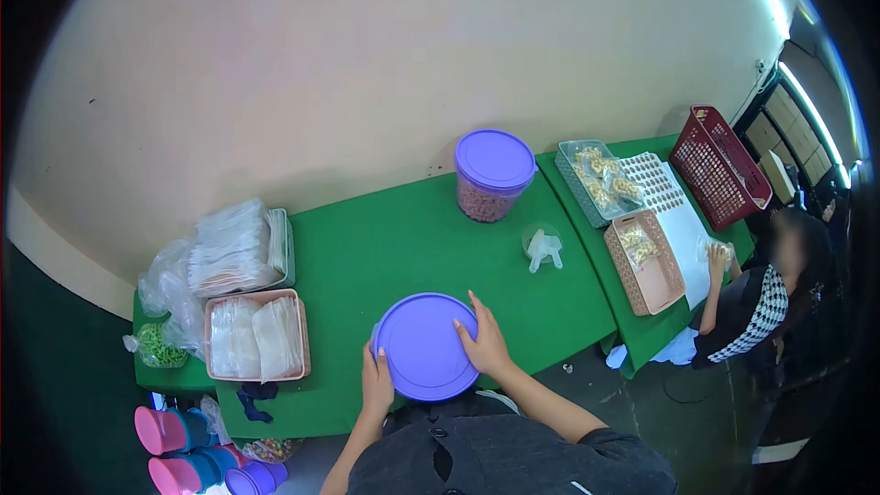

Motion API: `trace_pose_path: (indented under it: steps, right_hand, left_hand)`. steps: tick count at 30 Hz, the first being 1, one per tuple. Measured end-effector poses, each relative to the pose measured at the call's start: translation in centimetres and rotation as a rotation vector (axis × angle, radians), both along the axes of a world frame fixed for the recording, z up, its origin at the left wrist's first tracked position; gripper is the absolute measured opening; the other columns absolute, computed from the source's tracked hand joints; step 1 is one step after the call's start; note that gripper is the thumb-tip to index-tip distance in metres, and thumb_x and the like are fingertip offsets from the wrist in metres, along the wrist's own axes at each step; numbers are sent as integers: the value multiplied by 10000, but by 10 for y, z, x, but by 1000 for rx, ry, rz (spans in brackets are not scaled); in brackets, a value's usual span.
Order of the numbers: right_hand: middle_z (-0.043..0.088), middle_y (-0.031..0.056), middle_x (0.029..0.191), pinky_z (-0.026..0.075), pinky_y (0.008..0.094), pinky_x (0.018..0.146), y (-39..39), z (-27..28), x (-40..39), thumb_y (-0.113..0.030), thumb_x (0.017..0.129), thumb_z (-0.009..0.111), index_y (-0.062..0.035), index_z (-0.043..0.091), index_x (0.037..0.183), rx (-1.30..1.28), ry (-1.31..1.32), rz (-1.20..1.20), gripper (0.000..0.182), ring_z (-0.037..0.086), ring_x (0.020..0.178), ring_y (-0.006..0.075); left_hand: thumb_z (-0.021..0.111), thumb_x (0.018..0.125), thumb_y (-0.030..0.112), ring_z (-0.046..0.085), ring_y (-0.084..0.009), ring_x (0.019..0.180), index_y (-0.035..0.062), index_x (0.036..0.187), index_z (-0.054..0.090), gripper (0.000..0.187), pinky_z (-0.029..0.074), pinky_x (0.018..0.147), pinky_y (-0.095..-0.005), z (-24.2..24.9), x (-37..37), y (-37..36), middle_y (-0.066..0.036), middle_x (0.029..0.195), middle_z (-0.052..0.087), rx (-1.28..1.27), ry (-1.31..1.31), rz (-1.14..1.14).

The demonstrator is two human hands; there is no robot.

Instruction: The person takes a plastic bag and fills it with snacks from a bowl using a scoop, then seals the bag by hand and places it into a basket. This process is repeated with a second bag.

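Note:
A round tub with a purple lid (425, 346) stands at the near edge of the green table, right in front of me. My left hand (377, 383) grips its left side. On the opposite side, my right hand (486, 339) holds the rim, with the thumb over the lid and the fingers along the edge. The lid hides what is inside. Farther back, a clear tub with a purple lid (489, 197) contains small brownish pieces. Between the two tubs, toward the right, sits a small clear bowl with a white scoop-like item (544, 249).
To the left are a pink basket (305, 348) and a grey basket (291, 261) of plastic bags. A dark cloth (256, 401) hangs at the front edge. At right, a person (752, 302) handles a packet beside snack baskets (618, 266) and a maroon basket (720, 170).

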State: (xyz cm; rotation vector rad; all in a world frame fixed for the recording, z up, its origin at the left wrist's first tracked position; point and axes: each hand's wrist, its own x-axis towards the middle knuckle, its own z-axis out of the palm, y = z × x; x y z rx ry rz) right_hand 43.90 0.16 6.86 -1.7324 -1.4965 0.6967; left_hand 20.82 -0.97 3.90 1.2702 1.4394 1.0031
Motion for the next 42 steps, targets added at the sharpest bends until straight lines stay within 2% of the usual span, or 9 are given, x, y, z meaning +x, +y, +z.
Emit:
trace_pose_path:
  steps: [12, 14, 17, 20, 23, 25, 29, 35, 42]
  right_hand:
    - [643, 237, 933, 475, 455, 775, 154, -31, 1, -363, 945, 518, -13, 572, 1104, -26, 12, -338, 389, 623, 885, 393]
    - [641, 254, 960, 472, 457, 783, 191, -36, -5, -363, 950, 507, -7, 570, 1097, -27, 24, -413, 390, 617, 906, 406]
    - [619, 234, 1048, 456, 476, 829, 238, -57, -17, -388, 966, 463, -19, 527, 1152, 60, 182, -547, 418, 600, 955, 407]
    - [509, 221, 1180, 474, 437, 784, 289, -97, -10, -454, 972, 446, -59, 378, 1300, 216, 617, -703, 518, 591, 915, 320]
    - [431, 204, 1254, 498, 364, 690, 269, -31, 20, -468, 926, 531, -114, 252, 1396, 184, 1138, -874, 652, 565, 928, 282]
    - [378, 189, 1290, 498, 313, 596, 275, -21, 53, -400, 864, 638, -164, 135, 1437, 200, 1148, -1009, 798, 560, 839, 246]
    - [334, 190, 1319, 490, 330, 536, 301, -53, 112, -252, 819, 687, -163, 119, 1430, 216, 1088, -1004, 839, 553, 711, 209]
    - [546, 187, 1024, 440, 265, 455, 278, -38, 119, -43, 813, 619, -137, 127, 1408, 216, 994, -779, 778, 569, 582, 192]
    - [563, 141, 908, 375, 255, 425, 174, -52, 86, -36, 805, 630, -139, 108, 1399, 176, 991, -567, 798, 564, 571, 182]
  left_hand:
    - [504, 956, 332, 483, -368, 1151, 22, 1332, 422, 494, 394, 981, -436, 31, 23, 140, -199, 1231, 490, 344, 428, 322]
    - [565, 911, 321, 454, -372, 1204, 53, 1369, 394, 558, 352, 1038, -454, 54, 30, 153, -193, 1273, 475, 667, 685, -29]
    - [583, 899, 307, 365, -370, 1305, 65, 1381, 382, 576, 258, 1107, -509, 42, 51, 174, -175, 1373, 412, 644, 811, -424]
    - [573, 897, 238, 273, -359, 1383, 115, 1407, 376, 560, 188, 1134, -553, 19, 48, 204, -139, 1456, 354, 634, 946, -435]
    - [554, 898, 189, 245, -353, 1403, 152, 1421, 369, 555, 184, 1130, -570, 16, 41, 234, -124, 1474, 338, 614, 949, -398]
    - [548, 901, 174, 241, -368, 1402, 161, 1421, 370, 550, 181, 1130, -573, 11, 40, 252, -123, 1476, 335, 636, 928, -371]
    - [537, 902, 146, 233, -379, 1402, 193, 1423, 369, 549, 182, 1131, -571, -10, 45, 285, -130, 1481, 323, 638, 974, -320]
    - [521, 901, 109, 204, -392, 1410, 231, 1429, 360, 565, 180, 1140, -553, -4, 48, 290, -138, 1499, 283, 554, 1153, -315]
    - [557, 881, 109, 264, -415, 1374, 167, 1357, 452, 491, 254, 1113, -519, 22, 24, 233, -204, 1473, 285, 543, 608, -131]
